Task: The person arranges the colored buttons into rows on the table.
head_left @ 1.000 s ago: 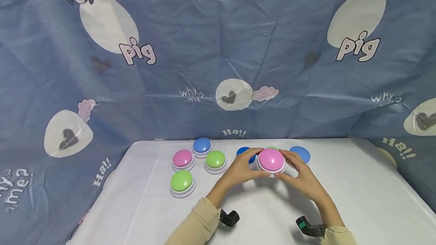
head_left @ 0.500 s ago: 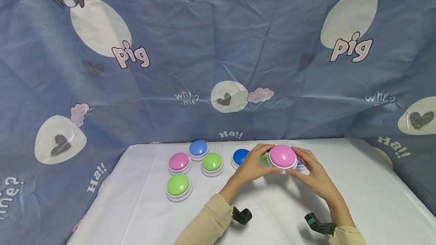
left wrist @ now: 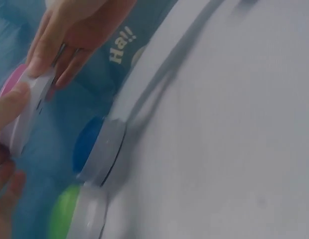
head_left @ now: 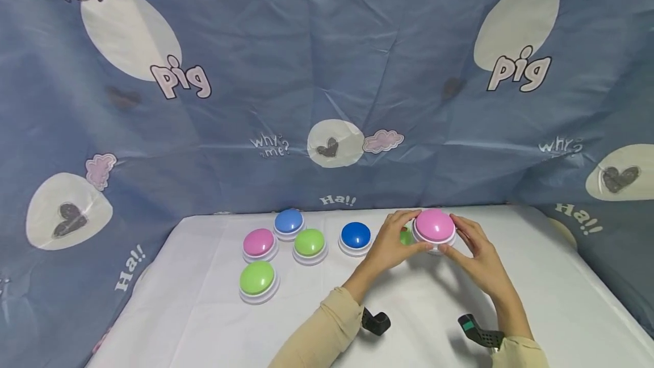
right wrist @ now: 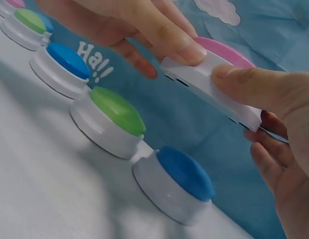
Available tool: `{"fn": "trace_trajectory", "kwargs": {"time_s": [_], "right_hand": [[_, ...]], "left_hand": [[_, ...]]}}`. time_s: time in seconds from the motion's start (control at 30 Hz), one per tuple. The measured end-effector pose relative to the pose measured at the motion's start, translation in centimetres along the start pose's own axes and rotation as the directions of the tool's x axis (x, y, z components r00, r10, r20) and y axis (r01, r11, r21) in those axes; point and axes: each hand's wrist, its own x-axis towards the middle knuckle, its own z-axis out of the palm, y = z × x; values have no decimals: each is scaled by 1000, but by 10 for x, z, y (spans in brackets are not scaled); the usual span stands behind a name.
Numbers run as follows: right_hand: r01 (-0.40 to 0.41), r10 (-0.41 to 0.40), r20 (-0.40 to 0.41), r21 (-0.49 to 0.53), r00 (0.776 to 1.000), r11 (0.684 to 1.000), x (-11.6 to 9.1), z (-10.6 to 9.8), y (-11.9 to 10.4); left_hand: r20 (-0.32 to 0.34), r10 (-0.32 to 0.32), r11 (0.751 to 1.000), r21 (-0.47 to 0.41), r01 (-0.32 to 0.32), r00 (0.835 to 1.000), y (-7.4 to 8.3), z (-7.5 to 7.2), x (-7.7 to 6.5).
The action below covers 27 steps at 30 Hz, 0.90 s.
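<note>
Both hands hold a pink push button (head_left: 434, 225) with a white base, raised above the white table. The left hand (head_left: 392, 246) pinches its left side and the right hand (head_left: 480, 254) its right side, thumbs at the near edge. In the right wrist view the base hangs clear of a blue button (right wrist: 182, 174) and a green button (right wrist: 114, 113) standing below. From the head, that green button (head_left: 405, 236) shows partly behind the left fingers, while the rightmost blue one is hidden behind the held button and hands. A darker blue button (head_left: 356, 235) stands left of the left hand.
On the left of the table (head_left: 204, 322) stands a group of buttons: a pink one (head_left: 258, 242), a light blue one (head_left: 289, 221) and two green ones, one behind (head_left: 309, 242) and one nearer (head_left: 257, 278). A printed blue cloth (head_left: 255, 101) rises behind the table.
Both hands have carried the pink button rightward, past the green button to the rightmost blue one, which it now covers from view. The head view has turned slightly right.
</note>
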Motion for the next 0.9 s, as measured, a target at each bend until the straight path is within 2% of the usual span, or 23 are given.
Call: {"fn": "trace_trajectory", "kwargs": {"time_s": [0.13, 0.23, 0.4, 0.57, 0.67, 0.9], "right_hand": [[13, -14, -49, -19, 999, 1000, 0, -5, 3], [26, -29, -92, -25, 995, 999, -1, -10, 4], [30, -36, -146, -38, 989, 999, -2, -16, 9], [-17, 8, -177, -48, 984, 999, -3, -17, 15], [-42, 28, -196, -65, 980, 997, -4, -19, 25], [-87, 73, -253, -42, 965, 995, -12, -24, 39]], "left_hand": [[-51, 5, 1000, -4, -6, 999, 3, 14, 4], [-69, -6, 999, -40, 3, 998, 7, 25, 8], [-113, -8, 1000, -10, 7, 994, 13, 42, 13], [-178, 1, 1000, 31, 5, 984, 18, 54, 13], [-209, -21, 999, 36, 29, 978, 22, 61, 14], [-219, -66, 998, -2, 67, 973, 34, 82, 15]]}}
